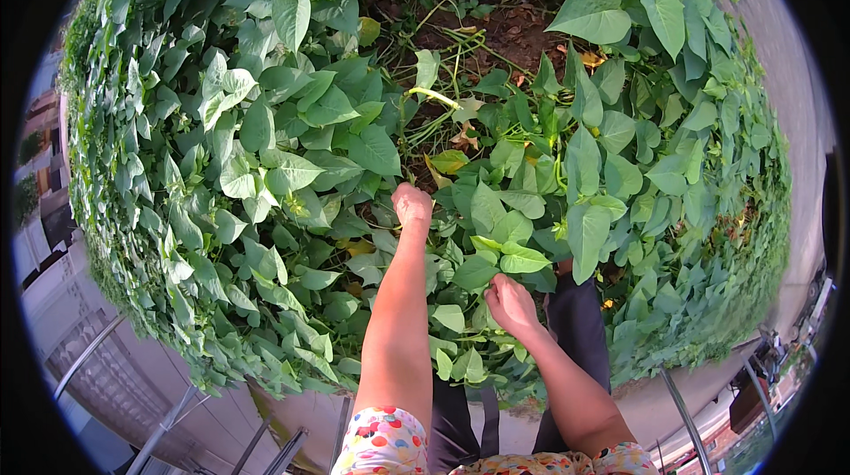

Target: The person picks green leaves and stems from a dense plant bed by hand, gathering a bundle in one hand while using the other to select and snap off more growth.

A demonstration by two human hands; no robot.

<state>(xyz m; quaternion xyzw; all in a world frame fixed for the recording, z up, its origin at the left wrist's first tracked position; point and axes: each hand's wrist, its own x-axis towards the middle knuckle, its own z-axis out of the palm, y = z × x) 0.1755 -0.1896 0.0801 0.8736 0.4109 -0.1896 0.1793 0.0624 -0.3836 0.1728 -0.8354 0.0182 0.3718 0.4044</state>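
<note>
My left hand (412, 204) reaches down among the leaves at the near edge of a gap in the plants, its fingers curled in around a stem or vine, though the fingertips are hidden. Nearer to me and to the right, my right hand (510, 302) has its fingertips pinched at the base of a small bright green leafy shoot (522, 257). Heart-shaped green leaves (375, 149) surround both hands. Beyond the left hand, a thick pale yellow-green stem (435, 98) lies across thinner stems.
Brown soil (511, 30) with dry leaves and bare vines shows in the gap ahead. Dense foliage spreads on both sides. Metal rails (687, 408) stand at the lower right, others at the lower left. Pale paving (777, 30) runs along the right. My dark-trousered legs are among the near plants.
</note>
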